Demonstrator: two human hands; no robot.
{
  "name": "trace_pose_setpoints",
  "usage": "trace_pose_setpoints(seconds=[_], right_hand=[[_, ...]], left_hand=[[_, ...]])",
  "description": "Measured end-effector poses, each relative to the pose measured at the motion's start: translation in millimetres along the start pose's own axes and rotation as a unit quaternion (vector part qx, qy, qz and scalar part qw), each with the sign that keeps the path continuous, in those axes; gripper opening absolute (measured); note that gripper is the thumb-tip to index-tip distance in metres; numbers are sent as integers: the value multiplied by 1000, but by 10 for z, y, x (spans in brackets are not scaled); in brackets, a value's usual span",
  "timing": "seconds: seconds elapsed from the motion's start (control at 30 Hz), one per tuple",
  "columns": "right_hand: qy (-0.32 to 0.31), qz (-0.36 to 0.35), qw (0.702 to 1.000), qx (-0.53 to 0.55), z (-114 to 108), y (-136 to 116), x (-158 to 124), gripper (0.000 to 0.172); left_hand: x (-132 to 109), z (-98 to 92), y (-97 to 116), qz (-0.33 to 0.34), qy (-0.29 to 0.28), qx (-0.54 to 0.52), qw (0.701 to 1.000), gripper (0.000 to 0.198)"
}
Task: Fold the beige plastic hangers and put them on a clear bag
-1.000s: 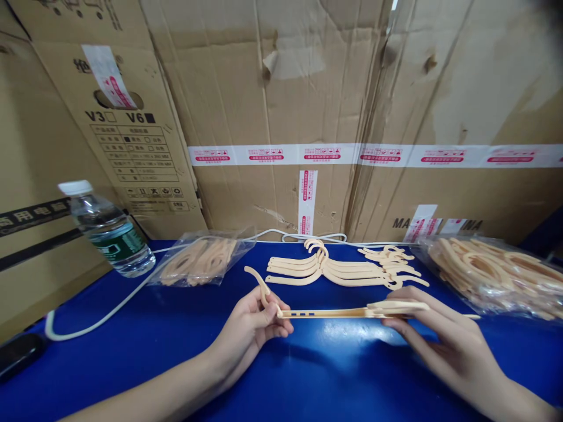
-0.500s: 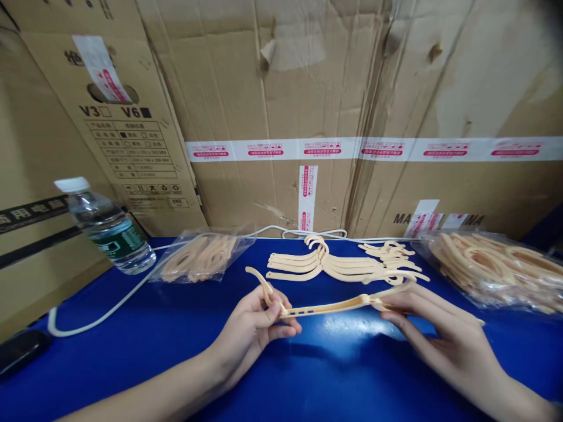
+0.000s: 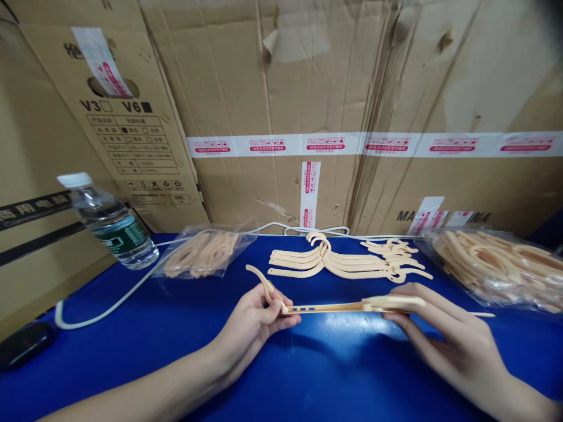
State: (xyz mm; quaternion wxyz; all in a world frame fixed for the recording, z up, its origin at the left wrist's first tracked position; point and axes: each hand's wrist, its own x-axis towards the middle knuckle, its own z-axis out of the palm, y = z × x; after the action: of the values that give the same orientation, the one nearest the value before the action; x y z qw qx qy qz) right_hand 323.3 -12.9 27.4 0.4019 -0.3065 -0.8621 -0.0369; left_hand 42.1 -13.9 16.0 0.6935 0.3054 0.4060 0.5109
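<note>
A beige plastic hanger [image 3: 332, 308] is held edge-on between both hands above the blue table. My left hand [image 3: 259, 316] pinches its left end, where a curved piece [image 3: 260, 280] sticks up and to the left. At the hanger's middle, my right hand [image 3: 444, 334] grips near the hook, fingers closed over it. The far right tip of the hanger shows past that hand. Behind the hands, several beige hangers [image 3: 303, 271] lie overlapped on the table, hooks toward the boxes. Smaller beige hook pieces [image 3: 393, 251] lie at their right end.
Clear bags of beige parts lie at left [image 3: 204, 252] and right [image 3: 492, 264]. A water bottle [image 3: 109, 223] and a black mouse-like object [image 3: 26, 344] stand at left. A white cable [image 3: 101, 316] crosses the blue table [image 3: 176, 328]. Cardboard boxes [image 3: 272, 94] wall off the back.
My right hand has turned the hanger so its hook part now lies flat instead of tilted upward, and the bar is straighter. My left hand keeps its pinch. The view has shifted slightly.
</note>
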Motion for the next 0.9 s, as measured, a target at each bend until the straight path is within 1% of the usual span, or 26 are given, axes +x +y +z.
trace_pose_setpoints(seconds=[0.1,0.27,0.57,0.9], right_hand=[[-5,-7,1000,11,14,-36,-4,20],[-2,9,1000,11,39,-52,2,17],[10,20,1000,-10,45,26,-6,12],[20,27,999,-24,36,48,9,11]], left_hand=[[1,-8,-28,10,16,10,1000,22],[20,-31,-43,33,7,22,999,17],[-9,19,20,13,12,-4,1000,15],[-12,29,55,14,-8,-5,1000,15]])
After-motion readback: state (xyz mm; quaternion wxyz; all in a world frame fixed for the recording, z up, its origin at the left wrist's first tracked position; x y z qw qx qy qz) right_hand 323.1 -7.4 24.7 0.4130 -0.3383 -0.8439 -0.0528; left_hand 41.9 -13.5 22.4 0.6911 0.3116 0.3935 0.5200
